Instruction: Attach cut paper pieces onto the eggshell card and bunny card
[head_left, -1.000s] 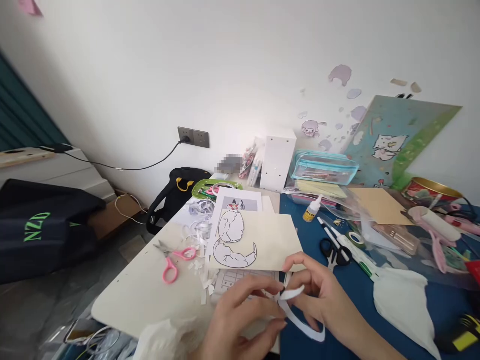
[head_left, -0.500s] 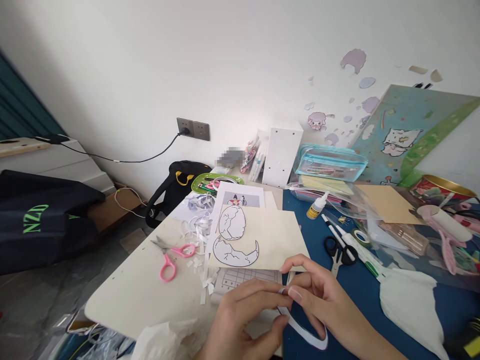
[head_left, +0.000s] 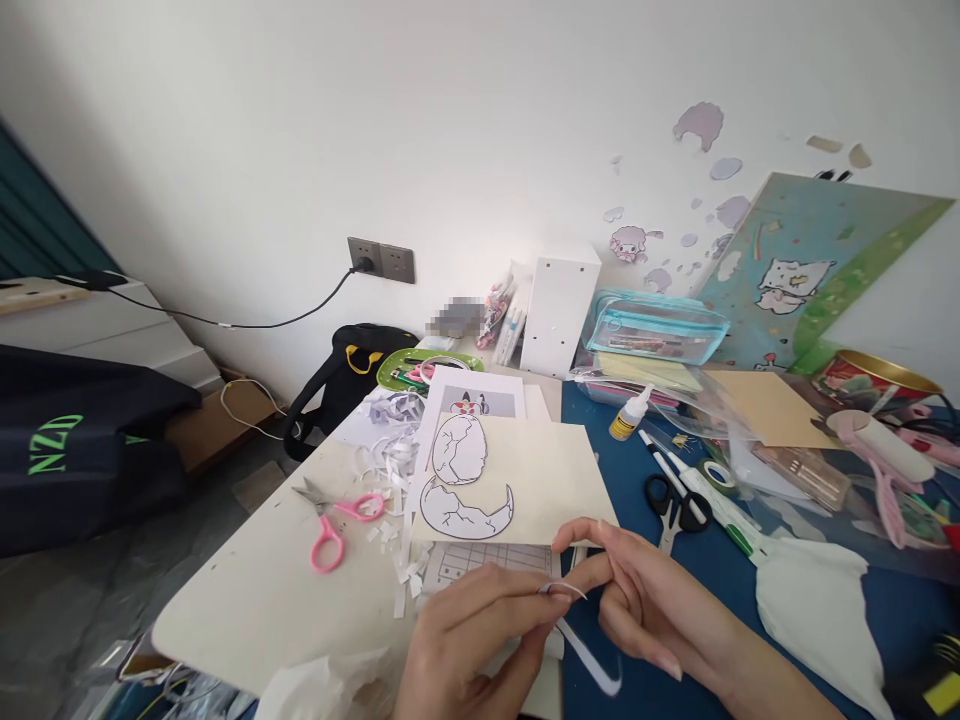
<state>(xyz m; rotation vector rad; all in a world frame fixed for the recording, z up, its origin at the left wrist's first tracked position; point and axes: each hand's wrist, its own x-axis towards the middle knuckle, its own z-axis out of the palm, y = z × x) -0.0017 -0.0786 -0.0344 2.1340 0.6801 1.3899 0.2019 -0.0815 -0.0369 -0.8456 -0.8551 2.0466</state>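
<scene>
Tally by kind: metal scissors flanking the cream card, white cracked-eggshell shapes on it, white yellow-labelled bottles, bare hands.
Metal scissors: 2, pink-handled pair and black-handled pair
White cracked-eggshell shapes: 2, upper shape and lower shape
White yellow-labelled bottle: 1
Bare hands: 2, left hand and right hand
Total: 7

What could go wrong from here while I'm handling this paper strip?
The thin white paper strip pinched in your left hand might crease or tear if pulled. Your right hand, close by the cream card, could nudge it. The pink-handled scissors lie with their blades open and might prick you when reaching over.
</scene>
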